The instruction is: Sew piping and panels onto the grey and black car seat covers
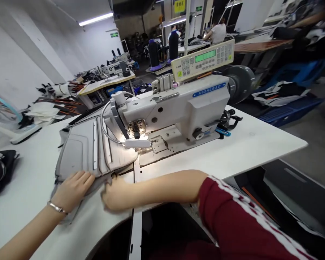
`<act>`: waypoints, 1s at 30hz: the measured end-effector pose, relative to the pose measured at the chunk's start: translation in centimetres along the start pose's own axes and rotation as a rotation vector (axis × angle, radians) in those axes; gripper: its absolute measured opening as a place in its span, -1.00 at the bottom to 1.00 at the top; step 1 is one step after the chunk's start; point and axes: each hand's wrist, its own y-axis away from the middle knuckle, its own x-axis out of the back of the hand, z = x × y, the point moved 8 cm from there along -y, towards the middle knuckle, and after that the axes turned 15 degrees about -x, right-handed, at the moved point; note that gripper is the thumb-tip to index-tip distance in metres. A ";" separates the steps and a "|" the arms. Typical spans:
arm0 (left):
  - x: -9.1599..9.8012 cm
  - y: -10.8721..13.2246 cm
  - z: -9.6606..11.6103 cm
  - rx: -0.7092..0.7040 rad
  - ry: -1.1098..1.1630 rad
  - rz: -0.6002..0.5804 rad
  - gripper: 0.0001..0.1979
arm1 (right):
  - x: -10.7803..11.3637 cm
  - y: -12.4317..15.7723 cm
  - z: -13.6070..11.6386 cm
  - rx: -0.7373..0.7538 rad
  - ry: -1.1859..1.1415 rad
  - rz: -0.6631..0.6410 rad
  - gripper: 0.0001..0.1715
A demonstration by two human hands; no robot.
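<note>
A grey padded fabric panel (83, 150) with a white strip lies on the white sewing table (233, 151), left of the needle of a white HIGHLEAD sewing machine (178, 108). My left hand (72, 189) rests on the panel's near edge, fingers laid flat and together, a bracelet on the wrist. My right hand (115, 195) reaches across from the right and grips the panel's near corner; it is blurred by motion. A small lamp lights the needle area.
A control box (203, 59) stands on top of the machine. Dark fabric (0, 169) lies at the table's left edge, and a fan (5, 115) stands beyond it. Other tables with fabric piles and a seated person (218, 32) fill the background.
</note>
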 end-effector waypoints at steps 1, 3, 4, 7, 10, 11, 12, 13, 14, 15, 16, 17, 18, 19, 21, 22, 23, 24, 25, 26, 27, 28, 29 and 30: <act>-0.4 0.3 0.1 0.010 0.003 0.001 -0.69 | -0.4 1.7 0.2 0.050 -0.007 -0.083 -0.79; 0.0 -0.7 0.5 0.033 -0.004 0.017 -0.73 | -0.2 4.8 1.6 0.118 -0.022 -0.187 -0.91; 0.6 -2.0 0.8 0.033 -0.009 0.026 -0.72 | 0.4 5.9 2.9 0.113 -0.007 -0.158 -0.86; 1.3 -7.3 2.0 0.014 -0.009 -0.027 -0.52 | 1.6 7.7 6.7 0.055 0.055 -0.005 -0.80; -1.3 -11.5 1.9 0.042 0.054 -0.229 -0.34 | 0.4 8.5 7.8 0.084 0.065 0.100 -0.85; -2.5 -12.3 1.6 0.043 0.096 -0.290 -0.31 | 0.0 8.7 7.8 0.102 0.063 0.150 -0.86; -3.7 -12.8 1.3 0.033 0.150 -0.330 -0.29 | -0.4 8.9 7.6 0.127 0.062 0.201 -0.85; -4.6 -13.1 1.1 0.016 0.210 -0.347 -0.28 | -0.7 9.1 7.3 0.154 0.062 0.243 -0.83; -5.3 -13.3 0.8 -0.003 0.271 -0.349 -0.28 | -0.9 9.3 7.1 0.173 0.065 0.276 -0.82; -5.9 -13.4 0.6 -0.022 0.327 -0.344 -0.30 | -1.0 9.5 7.0 0.184 0.069 0.298 -0.82; -6.3 -13.4 0.5 -0.035 0.370 -0.341 -0.31 | -1.0 9.6 7.0 0.188 0.072 0.312 -0.82; -6.7 -13.4 0.3 -0.041 0.396 -0.346 -0.31 | -0.9 9.7 7.0 0.186 0.074 0.320 -0.81; -7.1 -13.4 0.2 -0.045 0.405 -0.356 -0.30 | -0.9 9.7 7.1 0.185 0.075 0.324 -0.81; -7.4 -13.3 0.2 -0.047 0.400 -0.373 -0.27 | -0.8 9.7 7.1 0.183 0.075 0.327 -0.81; -7.9 -13.3 0.2 -0.047 0.371 -0.405 -0.22 | -0.8 9.7 7.2 0.180 0.075 0.325 -0.81; -8.1 -13.3 0.2 -0.046 0.349 -0.407 -0.21 | -0.9 9.6 7.2 0.176 0.075 0.319 -0.81; -8.1 -13.3 0.3 -0.049 0.328 -0.393 -0.21 | -1.0 9.5 7.3 0.171 0.075 0.309 -0.81; -8.1 -13.4 0.3 -0.049 0.310 -0.367 -0.22 | -1.1 9.4 7.4 0.164 0.075 0.297 -0.81; -8.1 -13.4 0.3 -0.048 0.299 -0.340 -0.23 | -1.1 9.3 7.5 0.153 0.073 0.286 -0.81; -8.1 -13.5 0.3 -0.043 0.292 -0.314 -0.26 | -1.2 9.2 7.6 0.141 0.069 0.274 -0.81; -8.2 -13.6 0.3 -0.032 0.293 -0.299 -0.28 | -1.2 9.0 7.7 0.128 0.066 0.262 -0.81; -8.4 -13.7 0.4 -0.017 0.301 -0.299 -0.30 | -1.1 8.9 7.8 0.118 0.062 0.248 -0.81; -8.6 -13.8 0.5 0.005 0.310 -0.310 -0.32 | -1.1 8.8 7.9 0.107 0.058 0.234 -0.81; -8.7 -14.0 0.6 0.026 0.320 -0.325 -0.33 | -1.0 8.7 8.0 0.098 0.055 0.219 -0.80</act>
